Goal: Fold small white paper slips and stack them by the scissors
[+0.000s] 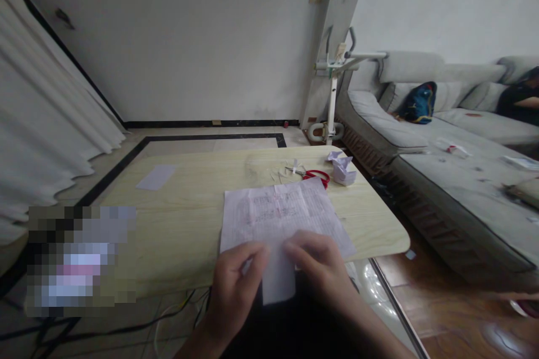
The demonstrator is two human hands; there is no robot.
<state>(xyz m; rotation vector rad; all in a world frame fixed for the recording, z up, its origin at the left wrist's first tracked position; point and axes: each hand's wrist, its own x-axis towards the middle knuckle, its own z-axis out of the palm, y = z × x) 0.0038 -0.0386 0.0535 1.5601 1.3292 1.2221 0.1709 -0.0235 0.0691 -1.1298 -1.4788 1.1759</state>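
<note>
Between my two hands, at the table's near edge, is a small white strip of paper. My left hand pinches its left edge between thumb and fingers. On the other side my right hand pinches the strip's right edge, slightly blurred. Beneath and beyond the strip lies a large creased sheet of paper with printed lines and some reddish marks. Just past that sheet rest scissors with red handles, with thin paper scraps beside the blades.
Folded paper pieces stand at the table's far right corner. A blank sheet lies far left on the wooden table. A pixelated patch covers the near left. A grey sofa with a person's arm is at right.
</note>
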